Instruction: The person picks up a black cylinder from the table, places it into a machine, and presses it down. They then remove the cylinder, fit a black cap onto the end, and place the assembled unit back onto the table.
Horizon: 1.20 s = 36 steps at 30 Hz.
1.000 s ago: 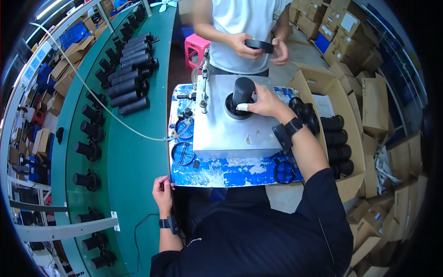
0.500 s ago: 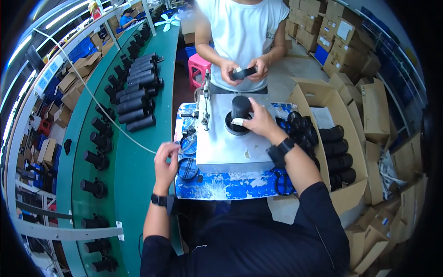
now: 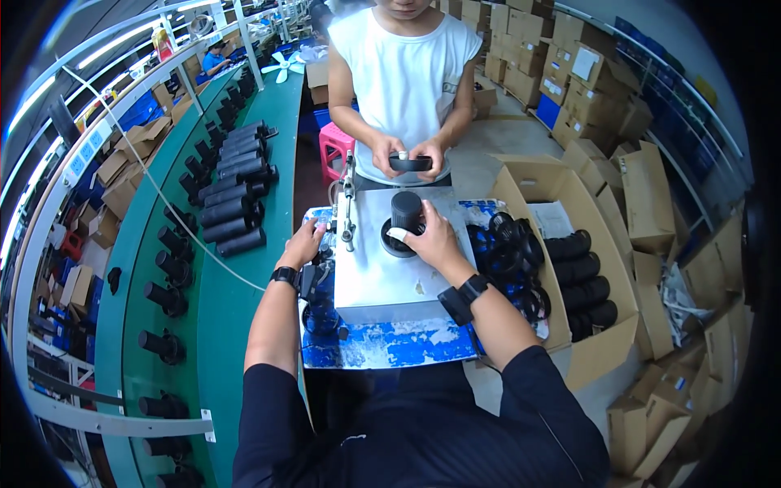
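Note:
My right hand [image 3: 439, 242] is wrapped round an upright black ribbed cylinder [image 3: 406, 211], thumb on the near side. The cylinder stands within a dark round ring [image 3: 399, 237] on top of a silver metal box [image 3: 382, 291]. At the box's left edge my left hand [image 3: 306, 243] has its fingers curled in beside a metal clamp fixture [image 3: 348, 203]. What the left fingertips close on is hidden. Across the box, a person in a white sleeveless top holds a black ring-shaped part [image 3: 410, 164] in both hands.
The box rests on a worn blue-and-white table [image 3: 382, 348]. Black rings [image 3: 504, 244] lie at its right, next to a cardboard carton [image 3: 598, 350] holding black cylinders. On the left, a green conveyor bench [image 3: 215, 325] bears rows of black cylinders [image 3: 232, 213]. A pink stool [image 3: 333, 150] stands behind.
My left hand has moved up and forward from beside the blue tray parts to the fixture's side. My right hand keeps its hold on the cylinder. The view has shifted slightly.

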Each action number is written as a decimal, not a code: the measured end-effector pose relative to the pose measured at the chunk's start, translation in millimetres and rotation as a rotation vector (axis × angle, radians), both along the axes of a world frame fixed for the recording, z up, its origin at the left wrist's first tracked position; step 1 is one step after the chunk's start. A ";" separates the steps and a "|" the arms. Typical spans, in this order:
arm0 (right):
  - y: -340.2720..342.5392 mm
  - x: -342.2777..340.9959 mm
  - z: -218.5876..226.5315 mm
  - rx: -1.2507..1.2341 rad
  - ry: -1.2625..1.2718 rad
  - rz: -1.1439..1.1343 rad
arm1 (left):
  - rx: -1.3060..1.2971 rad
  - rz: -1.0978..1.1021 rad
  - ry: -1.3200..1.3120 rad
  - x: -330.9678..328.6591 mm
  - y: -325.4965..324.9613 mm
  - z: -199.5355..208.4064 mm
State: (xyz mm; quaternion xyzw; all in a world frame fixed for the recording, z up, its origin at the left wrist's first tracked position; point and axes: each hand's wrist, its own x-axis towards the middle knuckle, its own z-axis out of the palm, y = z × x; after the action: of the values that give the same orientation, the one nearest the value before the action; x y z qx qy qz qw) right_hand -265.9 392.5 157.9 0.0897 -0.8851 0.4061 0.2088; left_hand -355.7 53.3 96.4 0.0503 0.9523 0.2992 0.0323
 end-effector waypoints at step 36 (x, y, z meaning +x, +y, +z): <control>-151.5 190.7 38.2 0.047 0.877 0.786 | 0.330 -0.296 1.084 379.3 -8.3 97.8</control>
State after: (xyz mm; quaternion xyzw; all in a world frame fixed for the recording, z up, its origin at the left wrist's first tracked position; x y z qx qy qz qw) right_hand -75.3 241.0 196.1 0.5751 -0.6254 0.3582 0.3872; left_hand 23.5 44.9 194.2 0.3328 0.7565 0.3676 -0.4264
